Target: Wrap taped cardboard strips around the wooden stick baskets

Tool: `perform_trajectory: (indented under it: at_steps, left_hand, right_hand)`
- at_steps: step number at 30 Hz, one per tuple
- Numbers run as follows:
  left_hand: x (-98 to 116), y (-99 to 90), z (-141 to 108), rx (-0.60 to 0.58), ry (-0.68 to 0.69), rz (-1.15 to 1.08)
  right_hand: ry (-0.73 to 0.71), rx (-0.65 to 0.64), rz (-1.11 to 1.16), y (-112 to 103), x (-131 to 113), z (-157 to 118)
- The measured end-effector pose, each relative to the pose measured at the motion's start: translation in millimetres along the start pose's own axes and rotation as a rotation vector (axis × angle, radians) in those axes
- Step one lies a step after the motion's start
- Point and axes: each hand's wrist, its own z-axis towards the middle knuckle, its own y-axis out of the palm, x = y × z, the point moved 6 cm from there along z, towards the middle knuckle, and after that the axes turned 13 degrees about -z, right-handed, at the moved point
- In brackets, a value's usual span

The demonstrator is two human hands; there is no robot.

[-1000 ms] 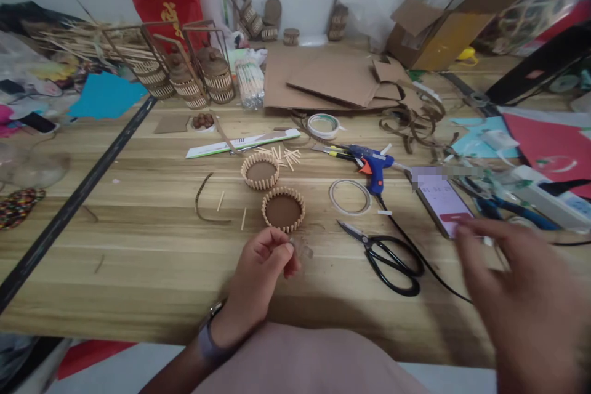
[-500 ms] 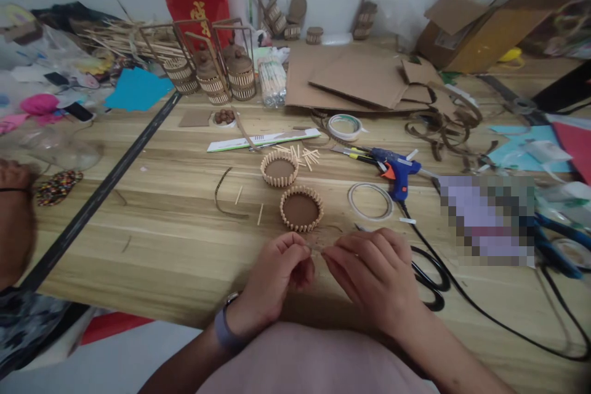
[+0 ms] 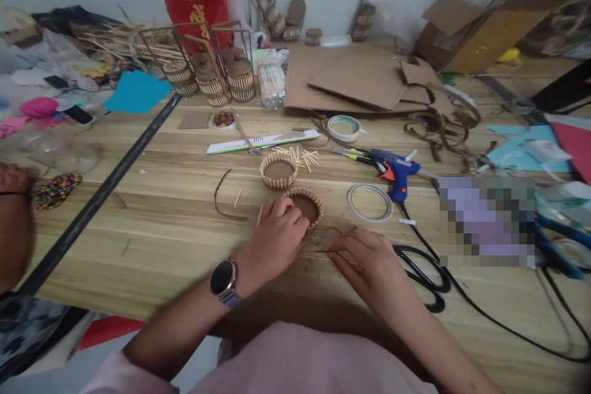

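My left hand [image 3: 277,234] lies over the near-left rim of the nearer round cardboard base [image 3: 314,203], which is ringed with short upright wooden sticks. Its fingers are curled against that rim and hide part of it. To the right, my right hand [image 3: 362,258] pinches a thin dark strip [image 3: 321,251] between thumb and fingertips, just above the table. A second round base [image 3: 279,170] with a stick ring stands behind the first. Loose wooden sticks [image 3: 308,159] lie beside it, and a curved brown cardboard strip [image 3: 217,200] rests to the left.
A blue hot glue gun [image 3: 397,169], a tape roll [image 3: 370,202] and black-handled scissors [image 3: 427,277] lie on the right. The glue gun's cord loops along the right side. Finished lantern-like baskets [image 3: 240,77] and cardboard sheets [image 3: 360,77] stand behind. Another person's arm [image 3: 16,228] rests at left.
My left hand has moved from beside my right hand forward onto the nearer base. The right hand stays low at nearly the same place, and the thin strip in it now shows.
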Motion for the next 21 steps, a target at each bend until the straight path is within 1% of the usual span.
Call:
perform_trajectory:
  at_steps: [6,11,16,18,21]
  left_hand:
    - [-4,7.5,3,0.010,-0.063,-0.005]
    - [-4,1.4,6,0.047,-0.062,-0.065]
    - [-6,-10.8,7,0.073,-0.096,-0.310]
    - [-5,-13.8,7,0.073,-0.106,-0.394]
    - [-3,-15.2,6,0.074,-0.118,-0.459]
  right_hand:
    - [0.036,-0.014,0.058,6,4,3]
    - [0.071,0.025,0.141,-2,2,6]
    - [0.128,0.015,0.260,-20,-1,10]
    - [0.131,0.006,0.266,-25,-2,11]
    - [0.104,0.019,0.246,-29,-3,13]
